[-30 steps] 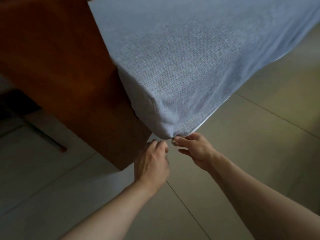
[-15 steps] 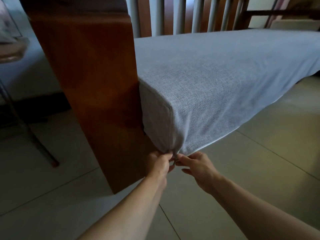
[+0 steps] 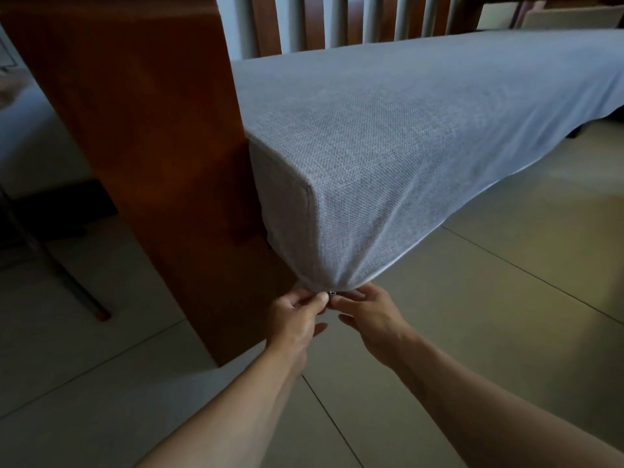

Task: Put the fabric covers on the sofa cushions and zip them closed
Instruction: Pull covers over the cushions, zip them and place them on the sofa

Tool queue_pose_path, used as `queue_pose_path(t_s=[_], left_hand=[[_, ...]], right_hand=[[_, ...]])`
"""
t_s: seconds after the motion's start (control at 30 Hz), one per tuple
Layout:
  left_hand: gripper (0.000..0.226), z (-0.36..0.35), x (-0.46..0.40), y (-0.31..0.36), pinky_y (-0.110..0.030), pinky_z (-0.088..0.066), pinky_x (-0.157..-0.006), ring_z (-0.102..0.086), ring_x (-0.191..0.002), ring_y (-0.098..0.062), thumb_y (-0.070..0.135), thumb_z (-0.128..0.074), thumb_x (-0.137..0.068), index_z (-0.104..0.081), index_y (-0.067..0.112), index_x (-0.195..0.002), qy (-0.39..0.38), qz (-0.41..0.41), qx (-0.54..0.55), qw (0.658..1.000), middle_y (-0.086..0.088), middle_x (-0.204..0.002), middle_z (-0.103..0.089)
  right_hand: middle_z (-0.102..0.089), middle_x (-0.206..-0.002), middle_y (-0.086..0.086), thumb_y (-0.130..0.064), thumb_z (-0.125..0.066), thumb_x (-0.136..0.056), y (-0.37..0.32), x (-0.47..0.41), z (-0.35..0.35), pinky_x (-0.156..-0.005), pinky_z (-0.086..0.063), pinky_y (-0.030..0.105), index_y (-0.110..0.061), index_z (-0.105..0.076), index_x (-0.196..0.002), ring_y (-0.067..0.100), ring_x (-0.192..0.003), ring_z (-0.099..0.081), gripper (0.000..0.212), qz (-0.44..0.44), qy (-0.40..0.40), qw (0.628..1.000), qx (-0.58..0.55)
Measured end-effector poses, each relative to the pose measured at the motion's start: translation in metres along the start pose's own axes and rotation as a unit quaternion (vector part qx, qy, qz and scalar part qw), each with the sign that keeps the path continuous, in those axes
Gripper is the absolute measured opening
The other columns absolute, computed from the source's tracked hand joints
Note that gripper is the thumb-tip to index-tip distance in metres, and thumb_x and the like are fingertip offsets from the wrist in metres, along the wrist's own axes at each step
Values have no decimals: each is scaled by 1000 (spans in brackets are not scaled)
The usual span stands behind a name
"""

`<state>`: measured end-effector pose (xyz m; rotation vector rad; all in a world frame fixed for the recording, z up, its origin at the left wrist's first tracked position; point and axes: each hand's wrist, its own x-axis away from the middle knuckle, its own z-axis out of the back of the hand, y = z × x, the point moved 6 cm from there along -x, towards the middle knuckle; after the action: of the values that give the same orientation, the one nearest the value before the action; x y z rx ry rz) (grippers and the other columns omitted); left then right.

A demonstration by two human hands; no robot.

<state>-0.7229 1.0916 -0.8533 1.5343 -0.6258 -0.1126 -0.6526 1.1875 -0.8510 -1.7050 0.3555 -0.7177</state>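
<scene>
- grey fabric cover (image 3: 388, 157) wraps the long sofa cushion, filling the centre and right of the frame beside the wooden sofa arm (image 3: 141, 146) at left.
- left hand (image 3: 297, 315) pinches the cover's bottom corner, fingers curled.
- right hand (image 3: 369, 315) pinches the cover just beside the metal zipper pull (image 3: 332, 293), lower centre.
- tiled floor (image 3: 489, 332) lies below.

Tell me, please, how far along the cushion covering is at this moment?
Done: the grey woven fabric cover is stretched over the long seat cushion. In hand: the left hand and right hand pinch its bottom corner around the small metal zip pull. Left: confirming the zip is closed; it is hidden underneath.
</scene>
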Motion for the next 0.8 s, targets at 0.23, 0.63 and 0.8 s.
queue_pose_path(t_s=[0.23, 0.63, 0.8], left_hand=[[13, -12, -1, 9, -20, -40, -47, -56, -55, -8, 22, -71, -82, -63, 13, -83, 71, -4, -1, 997, 1, -66, -64], [5, -1, -7, 12, -19, -40, -50, -49, -58, -9, 12, -64, -87, -61, 10, -83, 54, -46, -85, 994, -1, -67, -56], [11, 2, -11, 10, -21, -39, -51, -48, -52, -10, 14, -68, -84, -61, 15, -75, 75, -63, -118, 988, 0, -62, -56]], right_hand=[[-66, -62, 8, 14, -63, -80, -7, 4, 4, -53, -52, 19, -4, -52, -83, 13, -51, -65, 21, 60, 74, 994, -61], [-58, -67, 10, -1, -48, -86, -11, 3, 1, -59, -54, 36, -5, -64, -75, 24, -61, -57, 20, 119, 53, 931, 340], [-66, -86, 12, -5, -46, -89, -25, 12, 5, -59, -41, 35, -8, -59, -84, 36, -79, -62, 14, 220, 142, 802, 537]])
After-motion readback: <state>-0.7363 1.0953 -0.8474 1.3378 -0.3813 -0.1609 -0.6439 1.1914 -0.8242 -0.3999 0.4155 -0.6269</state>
